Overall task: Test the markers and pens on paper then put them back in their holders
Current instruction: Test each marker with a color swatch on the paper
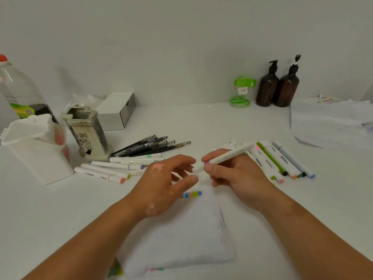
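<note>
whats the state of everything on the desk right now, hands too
marker, held off the table
right hand, gripping the marker
left hand, pinching the marker's end
white holder, upright, lid open
grey holder, upright
black pens, lying loose
left markers, lying capped
right markers, lying capped
paper, flat, colour swatches on it
pump bottles, upright

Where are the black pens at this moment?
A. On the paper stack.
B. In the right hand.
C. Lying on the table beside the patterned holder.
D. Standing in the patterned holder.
C: the black pens lie in a bundle on the table next to the patterned holder; the right hand holds a white marker instead.
</note>
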A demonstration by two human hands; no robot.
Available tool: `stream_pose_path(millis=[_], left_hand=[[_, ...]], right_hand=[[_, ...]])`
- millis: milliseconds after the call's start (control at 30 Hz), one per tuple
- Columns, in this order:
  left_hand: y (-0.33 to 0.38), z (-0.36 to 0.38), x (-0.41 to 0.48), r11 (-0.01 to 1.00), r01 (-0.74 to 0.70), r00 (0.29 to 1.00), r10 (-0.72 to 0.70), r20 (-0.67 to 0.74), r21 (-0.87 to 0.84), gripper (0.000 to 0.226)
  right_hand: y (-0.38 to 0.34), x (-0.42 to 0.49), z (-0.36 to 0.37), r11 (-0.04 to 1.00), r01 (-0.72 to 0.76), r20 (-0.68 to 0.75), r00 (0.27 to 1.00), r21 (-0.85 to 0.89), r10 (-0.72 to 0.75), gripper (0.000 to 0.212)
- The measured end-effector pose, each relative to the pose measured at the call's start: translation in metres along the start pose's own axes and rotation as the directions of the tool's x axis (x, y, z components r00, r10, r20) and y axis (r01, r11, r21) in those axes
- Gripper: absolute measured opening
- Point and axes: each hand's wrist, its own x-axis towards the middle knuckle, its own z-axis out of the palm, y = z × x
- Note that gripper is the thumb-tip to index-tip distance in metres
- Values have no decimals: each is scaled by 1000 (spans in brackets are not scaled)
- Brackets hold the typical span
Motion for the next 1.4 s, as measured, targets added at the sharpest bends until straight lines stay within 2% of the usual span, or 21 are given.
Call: stream_pose_path(millis=[100,200,300,433,533,700,833,900,1033,1133,1233,1300,1400], left_hand=[[1,12,3,1000,-15,999,15,-28,-11,19],[-6,13,0,1000,4,999,-2,-41,30,12],[-12,10,-3,997,-17,999,20,-37,70,16],[-3,14,-10,987,-150,989,149,23,56,28],[-1,17,-12,988,-144,989,141,51,62,32],[2,17,-13,981,-158,987,157,19,110,38],[2,15,-13,961,-180,982,189,-22,211,34],[-1,15,-14,964,-167,985,174,-16,208,35],[-14,16,-15,958,-81,993,53,107,275,67],[-19,18,-16,934,-80,984,18,179,347,71],[-21,18,-14,926,-73,983,4,185,369,71],[-21,16,-15,927,-67,981,-7,196,369,71],[-21,13,-16,928,-57,976,-25,214,368,71]], right_hand=[[5,-2,0,1000,3,88,996,16,-4,14],[8,-1,-2,999,38,36,999,11,-38,10],[8,-3,0,995,86,-7,996,-57,-86,6],[10,-8,16,981,157,32,987,-115,-154,9],[11,-11,21,970,181,42,983,-164,-176,9],[10,-15,21,979,184,76,981,-88,-178,8],[8,-17,18,978,202,88,976,-51,-197,6],[6,-17,17,978,206,45,978,-43,-204,6],[3,-15,6,991,130,-195,973,40,-120,13],[6,-18,4,998,-1,-148,989,61,10,21],[14,-21,10,982,-82,-121,991,-171,61,11],[20,-20,12,934,-82,-170,985,-347,24,15],[24,-19,12,882,-78,-225,974,-465,-32,15]])
